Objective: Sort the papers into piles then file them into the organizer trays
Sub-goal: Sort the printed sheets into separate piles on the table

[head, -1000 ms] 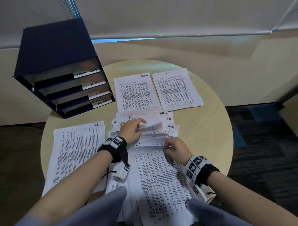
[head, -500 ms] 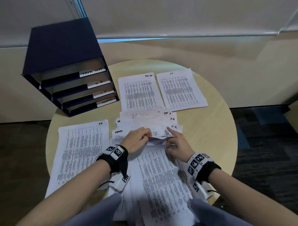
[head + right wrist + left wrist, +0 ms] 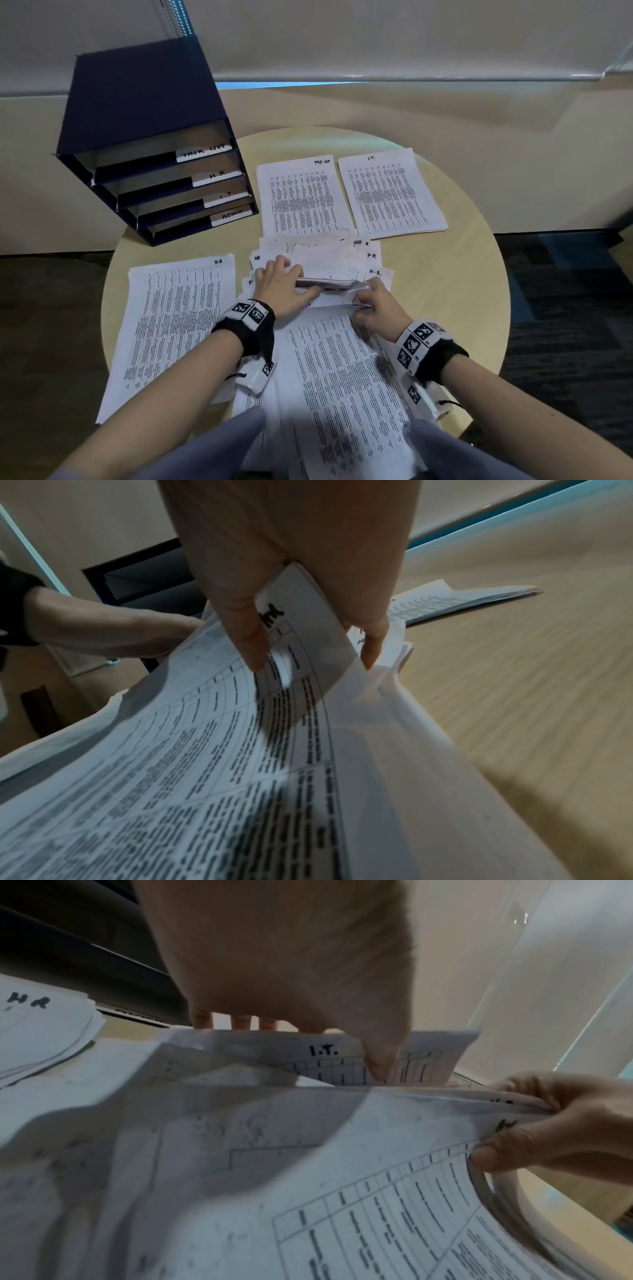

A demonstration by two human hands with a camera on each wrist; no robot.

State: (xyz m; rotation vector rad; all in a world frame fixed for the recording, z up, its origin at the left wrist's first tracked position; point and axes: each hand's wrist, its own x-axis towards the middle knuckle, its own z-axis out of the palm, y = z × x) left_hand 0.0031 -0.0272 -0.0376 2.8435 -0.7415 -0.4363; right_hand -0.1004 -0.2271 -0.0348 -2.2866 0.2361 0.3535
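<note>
Fingers (image 3: 253, 642) of the right hand (image 3: 378, 305) pinch the top corner of a few sheets, thumb on the printed face and the others behind, at the right edge of the loose stack (image 3: 342, 383) in the middle of the table (image 3: 445, 291). Left hand (image 3: 281, 286) lies on the fanned sheets at about 12 o'clock from that stack, its fingers laid over their far edge and its thumb pressed onto a sheet marked I.T. (image 3: 342, 1056), so it holds those sheets bent back. An H.R pile (image 3: 171, 329) lies flat at 9 o'clock from the hands. A Task List pile (image 3: 301, 197) and an I.T. pile (image 3: 390, 192) lie side by side, near each other, at 12 to 1 o'clock. At 11 o'clock stands the organizer (image 3: 147, 113), its four trays labelled Task List, H.R, I.T and Admin from top to bottom.
</note>
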